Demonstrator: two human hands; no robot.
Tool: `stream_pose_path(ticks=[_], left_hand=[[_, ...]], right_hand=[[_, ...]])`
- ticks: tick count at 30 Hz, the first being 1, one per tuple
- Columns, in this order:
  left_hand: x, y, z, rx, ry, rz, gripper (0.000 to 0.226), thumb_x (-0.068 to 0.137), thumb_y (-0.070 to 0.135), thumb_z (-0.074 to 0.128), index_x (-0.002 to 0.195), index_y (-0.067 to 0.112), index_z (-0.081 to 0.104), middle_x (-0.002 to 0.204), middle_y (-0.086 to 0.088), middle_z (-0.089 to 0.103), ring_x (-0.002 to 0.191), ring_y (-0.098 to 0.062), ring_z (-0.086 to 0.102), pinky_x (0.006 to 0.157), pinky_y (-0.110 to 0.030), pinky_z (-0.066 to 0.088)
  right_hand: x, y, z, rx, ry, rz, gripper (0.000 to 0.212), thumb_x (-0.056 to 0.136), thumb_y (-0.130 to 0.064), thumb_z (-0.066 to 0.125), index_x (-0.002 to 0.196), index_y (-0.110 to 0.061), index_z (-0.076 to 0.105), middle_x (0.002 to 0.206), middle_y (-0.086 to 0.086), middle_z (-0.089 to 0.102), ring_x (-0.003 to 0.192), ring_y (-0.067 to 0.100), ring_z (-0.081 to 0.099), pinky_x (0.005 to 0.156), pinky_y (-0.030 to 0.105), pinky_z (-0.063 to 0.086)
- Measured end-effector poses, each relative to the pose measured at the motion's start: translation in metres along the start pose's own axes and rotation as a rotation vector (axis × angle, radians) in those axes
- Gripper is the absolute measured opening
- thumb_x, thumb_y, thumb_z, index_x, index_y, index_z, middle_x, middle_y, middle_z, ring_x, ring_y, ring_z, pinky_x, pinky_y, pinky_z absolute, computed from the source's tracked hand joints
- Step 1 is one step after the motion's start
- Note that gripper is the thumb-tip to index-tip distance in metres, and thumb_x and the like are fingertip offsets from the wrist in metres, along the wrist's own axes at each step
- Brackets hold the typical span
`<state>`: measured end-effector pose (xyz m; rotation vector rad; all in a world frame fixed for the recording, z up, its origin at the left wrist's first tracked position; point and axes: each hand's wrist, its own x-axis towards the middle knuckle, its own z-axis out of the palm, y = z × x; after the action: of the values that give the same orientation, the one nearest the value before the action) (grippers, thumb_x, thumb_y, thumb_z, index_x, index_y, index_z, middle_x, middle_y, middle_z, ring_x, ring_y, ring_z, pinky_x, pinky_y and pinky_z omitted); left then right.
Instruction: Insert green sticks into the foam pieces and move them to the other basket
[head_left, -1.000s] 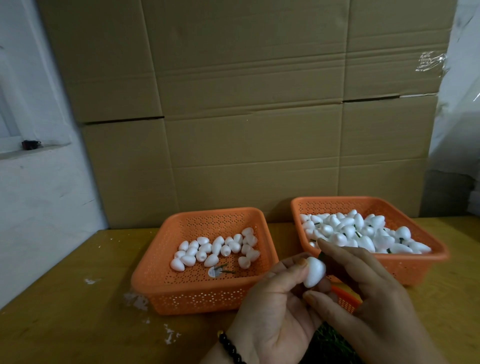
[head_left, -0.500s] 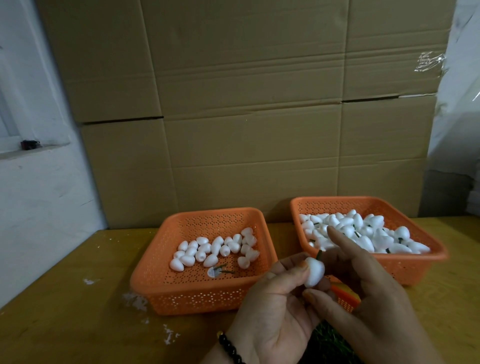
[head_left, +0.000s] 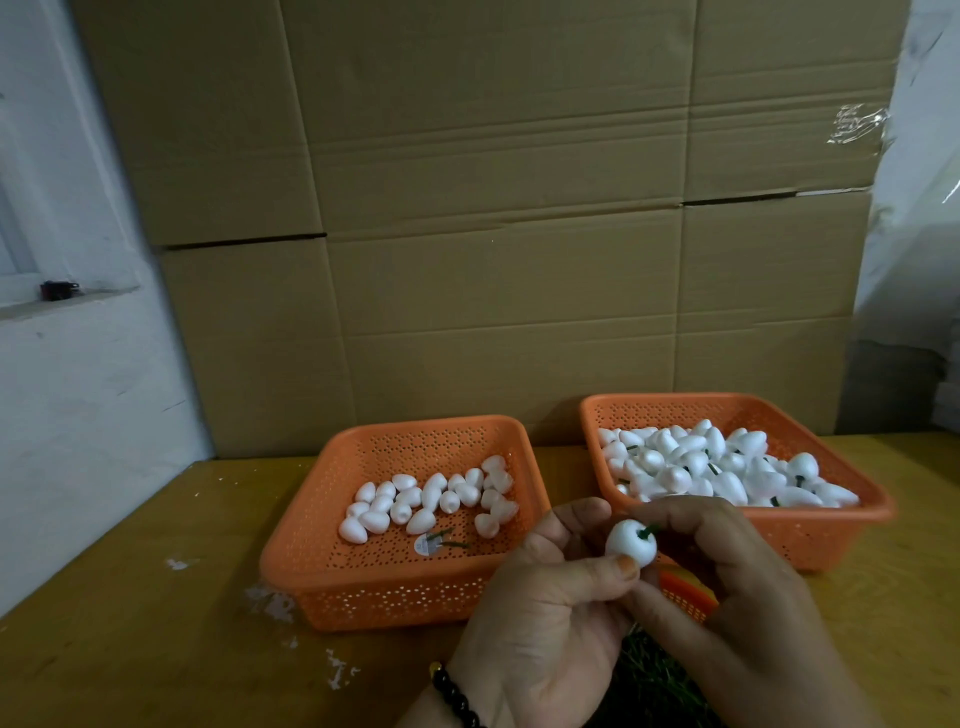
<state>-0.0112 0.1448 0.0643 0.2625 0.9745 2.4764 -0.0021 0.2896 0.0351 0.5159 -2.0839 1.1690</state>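
My hands (head_left: 649, 597) sit lower right of the frame, before two baskets: left basket (head_left: 332, 545) centre, right basket (head_left: 831, 530) beside it; cardboard boxes (head_left: 493, 234) fill the frame behind.

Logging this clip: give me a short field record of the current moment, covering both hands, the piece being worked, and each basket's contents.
left hand: pinches the foam piece between thumb and fingers
right hand: fingers at the green stick in the piece's top
left basket: plain foam pieces, plus two loose green sticks
right basket: heap of foam pieces with green sticks
surface: wooden table, with white crumbs
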Motion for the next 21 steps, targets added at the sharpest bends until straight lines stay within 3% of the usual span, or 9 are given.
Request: stream_pose_path(ticks=[4,7,10,13,16,18,21], left_hand=[[0.003,-0.005,-0.001,0.026,0.022,0.01,0.04,0.056,-0.022,0.06,0.088,0.002,0.064,0.088,-0.021,0.065,0.07,-0.026,0.067,0.058,-0.03,0.056],[0.004,-0.006,-0.003,0.1,0.095,-0.003,0.051,0.055,-0.016,0.07,0.101,0.004,0.061,0.09,-0.016,0.068,0.071,-0.021,0.067,0.062,-0.031,0.055],[0.003,-0.005,-0.004,0.178,0.202,-0.042,0.041,0.062,0.003,0.07,0.101,0.013,0.063,0.079,-0.005,0.069,0.066,-0.016,0.062,0.062,-0.029,0.05],[0.004,-0.003,-0.006,0.14,0.289,-0.058,0.026,0.079,0.0,0.065,0.101,0.013,0.064,0.072,-0.002,0.068,0.061,-0.014,0.059,0.057,-0.027,0.049],[0.004,-0.001,-0.006,0.117,0.326,-0.066,0.023,0.083,0.0,0.063,0.102,0.013,0.065,0.072,-0.003,0.068,0.06,-0.015,0.058,0.055,-0.027,0.049],[0.004,0.0,-0.005,0.107,0.333,-0.066,0.022,0.083,0.0,0.063,0.101,0.012,0.065,0.072,-0.003,0.068,0.059,-0.015,0.058,0.054,-0.027,0.049],[0.005,0.0,-0.006,0.106,0.341,-0.065,0.021,0.083,0.0,0.063,0.099,0.013,0.066,0.072,-0.003,0.068,0.059,-0.015,0.058,0.054,-0.026,0.049]], right_hand=[[0.0,0.001,0.0,0.066,0.004,0.046,0.026,0.077,-0.045,0.075,0.099,-0.04,0.063,0.101,-0.01,0.067,0.095,0.01,0.067,0.078,0.029,0.054],[-0.001,0.004,0.0,0.213,0.012,0.169,0.039,0.064,-0.042,0.076,0.101,-0.038,0.065,0.1,-0.007,0.072,0.094,0.008,0.069,0.079,0.026,0.055],[0.006,0.012,-0.006,0.199,0.06,0.226,0.038,0.064,-0.039,0.072,0.101,-0.039,0.066,0.099,-0.014,0.073,0.093,0.001,0.068,0.08,0.021,0.054],[0.019,0.03,-0.025,-0.049,0.13,0.221,0.035,0.076,-0.038,0.066,0.111,-0.039,0.063,0.102,-0.016,0.069,0.092,-0.002,0.065,0.076,0.013,0.052],[0.029,0.069,-0.05,-0.43,0.206,0.195,0.047,0.088,-0.038,0.052,0.132,-0.023,0.055,0.106,0.002,0.061,0.077,0.012,0.059,0.066,0.031,0.05],[0.033,0.102,-0.067,-0.606,0.252,0.223,0.051,0.089,-0.044,0.044,0.135,-0.024,0.05,0.106,0.011,0.059,0.072,0.018,0.054,0.063,0.033,0.046],[0.033,0.149,-0.088,-0.696,0.268,0.362,0.055,0.087,-0.056,0.039,0.137,-0.032,0.041,0.112,0.007,0.061,0.087,0.02,0.058,0.067,0.042,0.054]])
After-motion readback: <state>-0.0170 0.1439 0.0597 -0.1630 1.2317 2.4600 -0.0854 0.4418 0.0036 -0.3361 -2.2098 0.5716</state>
